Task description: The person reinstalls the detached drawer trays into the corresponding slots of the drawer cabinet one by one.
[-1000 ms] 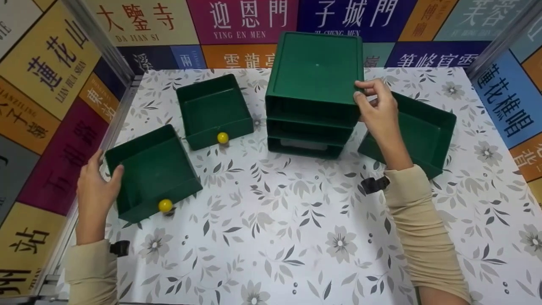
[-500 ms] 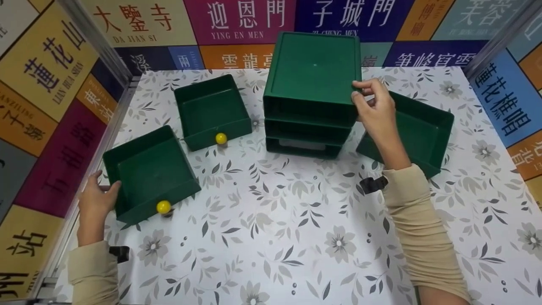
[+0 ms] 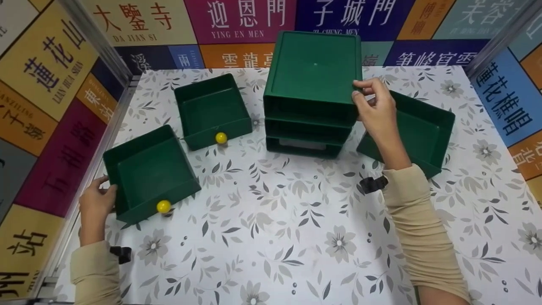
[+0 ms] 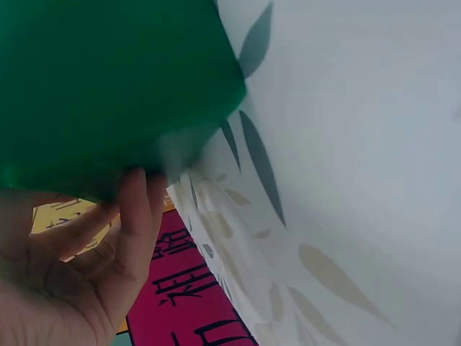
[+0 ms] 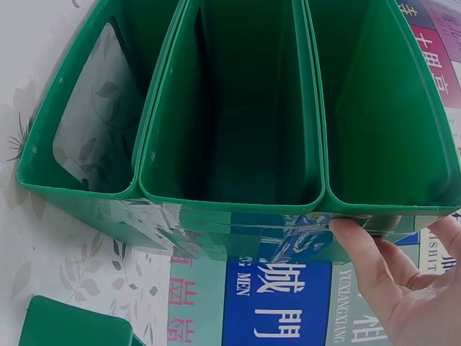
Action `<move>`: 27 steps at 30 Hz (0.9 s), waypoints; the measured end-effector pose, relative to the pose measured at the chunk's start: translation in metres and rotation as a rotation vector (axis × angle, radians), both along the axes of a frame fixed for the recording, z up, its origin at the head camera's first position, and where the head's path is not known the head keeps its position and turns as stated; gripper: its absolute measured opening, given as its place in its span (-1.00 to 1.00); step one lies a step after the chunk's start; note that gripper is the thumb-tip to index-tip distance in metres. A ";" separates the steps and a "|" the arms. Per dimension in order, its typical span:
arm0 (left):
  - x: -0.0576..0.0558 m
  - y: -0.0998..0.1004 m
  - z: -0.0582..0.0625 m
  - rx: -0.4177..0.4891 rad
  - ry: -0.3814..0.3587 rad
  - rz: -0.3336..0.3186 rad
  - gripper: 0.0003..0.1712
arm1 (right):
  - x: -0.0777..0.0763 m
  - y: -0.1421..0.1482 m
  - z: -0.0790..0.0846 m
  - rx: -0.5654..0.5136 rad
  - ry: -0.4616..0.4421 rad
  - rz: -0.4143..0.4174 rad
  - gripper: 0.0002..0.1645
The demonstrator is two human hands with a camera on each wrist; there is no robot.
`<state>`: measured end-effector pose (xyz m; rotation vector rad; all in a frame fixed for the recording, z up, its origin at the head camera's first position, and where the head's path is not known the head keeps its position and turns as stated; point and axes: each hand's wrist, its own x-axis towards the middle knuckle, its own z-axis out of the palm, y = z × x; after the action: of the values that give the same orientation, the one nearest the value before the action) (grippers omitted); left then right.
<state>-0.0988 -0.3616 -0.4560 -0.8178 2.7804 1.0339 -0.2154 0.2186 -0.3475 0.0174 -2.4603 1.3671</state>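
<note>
My left hand [image 3: 97,201] is at the outer left wall of the nearest green drawer [image 3: 156,169], thumb by the wall. In the left wrist view its fingertips [image 4: 135,184] meet the lower edge of that drawer [image 4: 101,86]. A round yellow knob [image 3: 164,207] sits on the drawer's front. My right hand [image 3: 377,108] rests at the top right edge of a green cabinet [image 3: 315,65] with three tiers. The right wrist view shows the cabinet's compartments facing the camera, with the right hand's thumb [image 5: 360,252] against the side wall.
Behind the nearest drawer lies a second green drawer [image 3: 214,108] with a yellow knob [image 3: 221,137]. A third drawer [image 3: 423,131] lies right of the cabinet, partly behind my right arm. Printed panels [image 3: 250,21] wall in the flower-patterned table [image 3: 271,237].
My left hand has slid down along the nearest drawer's left side toward its front, and the thumb has moved from the rim to beside the wall. My right hand stays on the cabinet.
</note>
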 end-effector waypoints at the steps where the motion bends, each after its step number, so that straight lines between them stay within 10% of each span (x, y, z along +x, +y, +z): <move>1: 0.000 0.000 0.000 0.013 0.007 0.001 -0.39 | 0.000 0.000 0.000 -0.002 0.001 0.003 -0.68; 27: 0.007 0.007 0.022 0.075 0.062 -0.009 -0.43 | 0.003 0.000 0.004 0.013 -0.006 0.018 -0.68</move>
<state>-0.0922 -0.3545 -0.4341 -0.7773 2.7728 1.1741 -0.2122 0.2189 -0.3438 0.0388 -2.4802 1.3605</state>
